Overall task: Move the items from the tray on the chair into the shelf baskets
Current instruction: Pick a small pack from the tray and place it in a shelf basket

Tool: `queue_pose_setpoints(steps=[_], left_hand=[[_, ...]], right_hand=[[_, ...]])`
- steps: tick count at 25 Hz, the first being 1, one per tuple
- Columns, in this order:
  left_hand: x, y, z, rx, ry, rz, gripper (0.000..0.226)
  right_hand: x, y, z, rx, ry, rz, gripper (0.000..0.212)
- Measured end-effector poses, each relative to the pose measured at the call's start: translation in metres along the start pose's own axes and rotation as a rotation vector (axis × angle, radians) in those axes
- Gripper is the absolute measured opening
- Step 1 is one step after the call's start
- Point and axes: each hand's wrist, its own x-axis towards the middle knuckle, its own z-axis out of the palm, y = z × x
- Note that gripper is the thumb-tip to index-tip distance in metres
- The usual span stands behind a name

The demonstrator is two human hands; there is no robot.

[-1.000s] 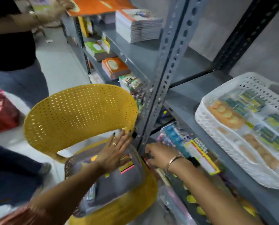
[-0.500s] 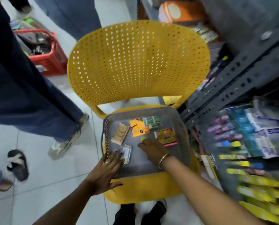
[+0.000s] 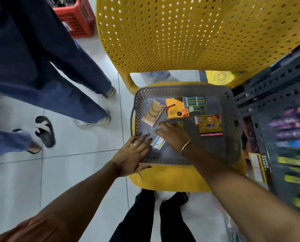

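Observation:
A grey perforated tray [image 3: 231,140] lies on the seat of a yellow plastic chair [image 3: 173,34]. In it are a beige card pack [image 3: 153,113], an orange box [image 3: 176,110], a pack of small green-blue items [image 3: 196,102], a yellow and pink packet [image 3: 209,125] and a small clear packet [image 3: 158,144]. My left hand [image 3: 133,154] rests flat on the tray's near left rim, fingers spread, holding nothing. My right hand [image 3: 173,135] lies palm down inside the tray, fingers apart, beside the small clear packet and just short of the beige pack.
A grey metal shelf [image 3: 274,81] with blurred hanging stationery [image 3: 294,137] stands at the right. Two people's legs [image 3: 72,70] and a sandalled foot [image 3: 44,131] stand on the white tiles at the left. A red basket [image 3: 76,18] sits behind them.
The view has swung from the shelf down onto the chair and come closer. My right hand has moved left across the tray toward the beige pack. My left hand stays on the tray's rim.

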Motion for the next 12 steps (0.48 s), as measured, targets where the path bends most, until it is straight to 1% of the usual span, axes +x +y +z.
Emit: queue_pose_setpoints(steps=[2,4,5,6,8,9,12], left_hand=[[0.0,-0.001,0.0,-0.025,0.005,-0.012,0.072],[0.0,-0.001,0.002,-0.025,0.011,-0.009,0.072],[0.0,-0.001,0.003,-0.011,0.012,-0.003,0.072],[0.0,-0.001,0.003,0.007,0.015,0.003,0.072],[0.001,-0.001,0.002,0.037,0.033,0.009,0.071],[0.0,-0.001,0.002,0.045,0.039,0.01,0.071],[0.0,0.0,-0.008,0.048,0.062,0.023,0.071]], right_hand=[[0.0,0.002,0.006,-0.002,-0.013,0.016,0.036],[-0.002,0.004,0.007,0.036,-0.051,0.04,0.018],[-0.005,0.003,0.003,0.043,-0.03,0.055,0.015],[-0.009,0.004,0.005,0.064,-0.009,0.084,0.023],[-0.011,0.009,0.01,0.199,0.012,0.141,0.038],[-0.015,0.011,0.011,0.221,-0.012,0.181,0.043],[-0.039,0.023,0.003,0.345,0.032,0.349,0.052]])
